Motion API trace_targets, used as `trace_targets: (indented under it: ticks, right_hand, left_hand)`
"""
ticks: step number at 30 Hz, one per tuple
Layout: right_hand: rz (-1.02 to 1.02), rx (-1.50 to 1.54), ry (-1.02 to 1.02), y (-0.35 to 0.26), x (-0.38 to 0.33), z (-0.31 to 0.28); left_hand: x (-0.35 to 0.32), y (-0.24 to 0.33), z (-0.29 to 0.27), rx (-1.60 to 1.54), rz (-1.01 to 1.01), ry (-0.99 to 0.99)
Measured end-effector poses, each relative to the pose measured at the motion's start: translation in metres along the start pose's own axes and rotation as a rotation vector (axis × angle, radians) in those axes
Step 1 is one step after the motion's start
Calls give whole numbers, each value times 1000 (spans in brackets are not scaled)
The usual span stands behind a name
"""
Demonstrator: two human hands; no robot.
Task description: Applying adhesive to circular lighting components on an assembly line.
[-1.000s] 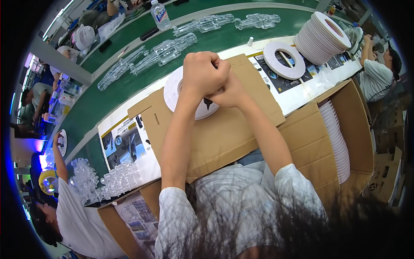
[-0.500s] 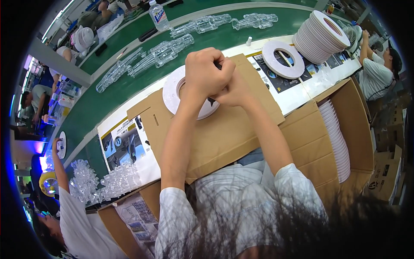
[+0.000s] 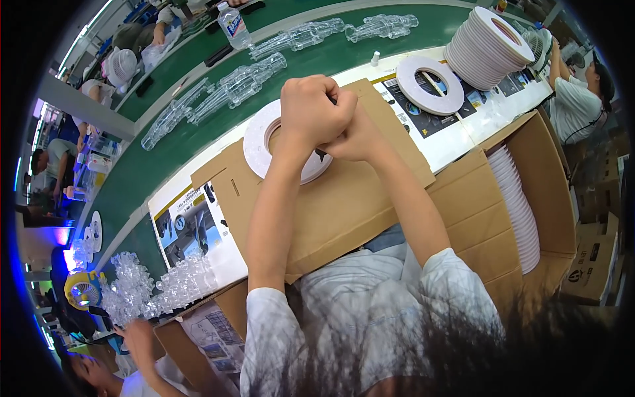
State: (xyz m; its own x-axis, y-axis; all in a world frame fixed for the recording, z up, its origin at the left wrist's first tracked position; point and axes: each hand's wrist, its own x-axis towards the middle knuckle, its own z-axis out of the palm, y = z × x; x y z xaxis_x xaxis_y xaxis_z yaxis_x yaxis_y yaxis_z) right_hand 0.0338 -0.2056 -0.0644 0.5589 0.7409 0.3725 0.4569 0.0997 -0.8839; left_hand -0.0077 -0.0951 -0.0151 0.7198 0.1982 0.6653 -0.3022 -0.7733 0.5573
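Note:
My left hand (image 3: 312,109) is closed in a fist, pressed against my right hand (image 3: 349,137), which is closed too. A small black thing (image 3: 322,154) pokes out beneath them; most of it is hidden in the hands, so its kind does not show. Both hands are over a flat white ring (image 3: 259,141) with a round hole. This ring lies on a brown cardboard sheet (image 3: 350,212) in front of me. Another white ring (image 3: 430,86) rests flat to the right, beside a tall leaning stack of similar rings (image 3: 481,56).
Clear plastic pieces (image 3: 241,83) line the green surface (image 3: 126,192) beyond, near a clear bottle (image 3: 234,26). More clear pieces (image 3: 185,281) are heaped at left. An open carton (image 3: 473,225) at right holds rings (image 3: 516,212). A co-worker's hand (image 3: 137,341) is at lower left.
My two hands stay pressed together over the ring, with little movement. The view has shifted slightly. The co-worker at left has drawn an arm back from the white disc toward the heap.

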Motion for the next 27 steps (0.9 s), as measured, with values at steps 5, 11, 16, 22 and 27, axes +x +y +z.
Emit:
trace_targets:
  ticks: [5,11,16,22,27]
  right_hand:
    - [6,27,37,2,-2,1]
    - [-6,78,129,-4,-8,4]
    - [207,380,423,-10,-31,-11]
    - [288,869,557,41,-34,2]
    - [341,928,493,52,-48,-5]
  left_hand:
    - [-1,0,2,-30,-22,-26]
    - [5,14,-17,-98,-100,-210]
    - [46,-6,-64,220,-222,-376]
    - [43,-84,-53,834,-127,-913]
    - [35,-93,-21,961,87,-1033]
